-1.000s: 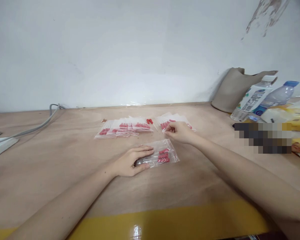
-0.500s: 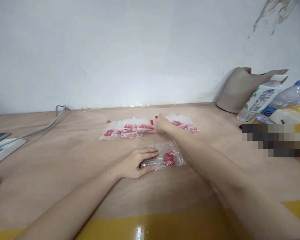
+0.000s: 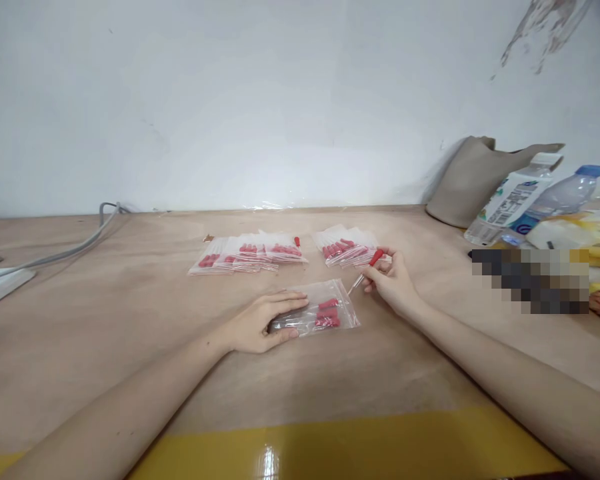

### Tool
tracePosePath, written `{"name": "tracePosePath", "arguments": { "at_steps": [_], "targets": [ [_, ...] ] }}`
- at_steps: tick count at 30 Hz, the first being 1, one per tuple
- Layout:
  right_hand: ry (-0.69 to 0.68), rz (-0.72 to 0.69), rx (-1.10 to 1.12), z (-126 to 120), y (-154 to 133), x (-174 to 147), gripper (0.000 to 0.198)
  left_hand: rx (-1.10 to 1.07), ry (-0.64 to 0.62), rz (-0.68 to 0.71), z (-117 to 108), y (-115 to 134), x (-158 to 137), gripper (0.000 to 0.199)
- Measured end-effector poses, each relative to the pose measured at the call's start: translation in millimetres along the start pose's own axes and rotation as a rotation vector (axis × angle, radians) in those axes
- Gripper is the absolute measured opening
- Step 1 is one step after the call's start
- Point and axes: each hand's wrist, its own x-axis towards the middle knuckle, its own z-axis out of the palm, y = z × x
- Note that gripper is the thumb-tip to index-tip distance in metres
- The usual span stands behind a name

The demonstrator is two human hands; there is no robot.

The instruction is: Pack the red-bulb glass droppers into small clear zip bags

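Note:
A clear zip bag [image 3: 307,327] lies flat on the table with several red-bulbed droppers inside, the red ends toward its right edge. Resting on its left part is my left hand [image 3: 260,323], palm down with fingers stretched and thumb apart. My right hand [image 3: 391,280] is closed in a pinch around a glass dropper [image 3: 377,257] with a red rubber bulb. Its clear tube slants down and left, the tip close to the bag's upper right edge; I cannot tell if it touches.
Farther back lie a left group of filled bags [image 3: 247,253] and a right group [image 3: 347,245], with a loose red-bulbed dropper [image 3: 297,241] beside the left group. On the right stand a grey-brown container [image 3: 457,180] and plastic bottles [image 3: 513,203]. A grey cable [image 3: 87,241] runs along the left.
My right hand has come back from between the bag groups toward the near bag, now with a dropper in it. My left hand stays on the bag; the view has shifted slightly.

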Motion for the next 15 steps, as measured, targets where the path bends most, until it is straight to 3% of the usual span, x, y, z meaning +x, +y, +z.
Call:
{"name": "tracePosePath", "arguments": {
  "at_steps": [4, 8, 15],
  "targets": [
    [0.000, 0.009, 0.107, 12.7, 7.7, -4.7, 0.056, 0.005, 0.002, -0.007, -0.7, 1.3, -0.3, 0.054],
    [-0.133, 0.126, 0.153, 15.0, 7.8, -12.1, 0.037, -0.005, 0.008, -0.007, -1.2, 2.0, -0.6, 0.058],
    [-0.463, 0.129, -0.133, -4.9, 6.6, -11.9, 0.030, -0.002, 0.000, -0.012, -1.8, 2.7, -1.0, 0.059]
  ]
}}
